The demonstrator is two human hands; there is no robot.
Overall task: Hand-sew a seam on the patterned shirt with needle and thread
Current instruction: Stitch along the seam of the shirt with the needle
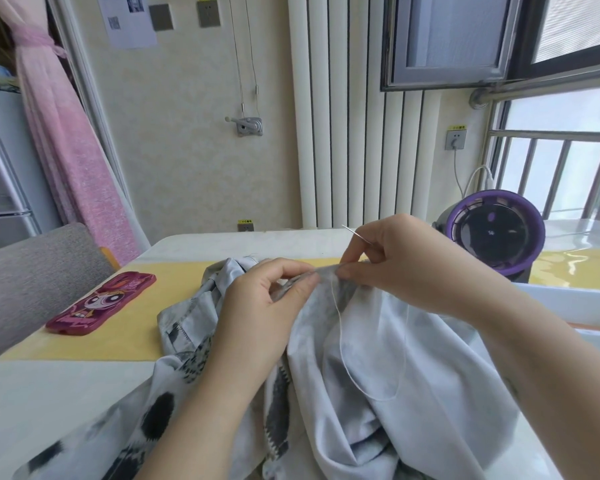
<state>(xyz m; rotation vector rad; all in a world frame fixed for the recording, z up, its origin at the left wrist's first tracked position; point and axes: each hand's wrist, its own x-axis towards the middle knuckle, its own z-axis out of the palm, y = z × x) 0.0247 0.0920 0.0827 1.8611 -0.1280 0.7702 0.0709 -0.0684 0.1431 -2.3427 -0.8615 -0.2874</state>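
Note:
The patterned shirt [371, 355], pale grey with dark blotches, lies bunched on the table in front of me, inside out at the right. My left hand [260, 306] pinches a raised fold of its edge between thumb and fingers. Right beside it, my right hand [395, 261] pinches the same fold and holds the needle [355, 233], whose tip points up and to the left above the fingers. A white thread [343, 348] hangs from the seam in a long loop over the fabric.
A pink phone case [101, 303] with a cartoon face lies on the yellow table runner [129, 327] at the left. A purple round fan [492, 233] stands at the back right. A grey chair back [32, 271] is at the left edge.

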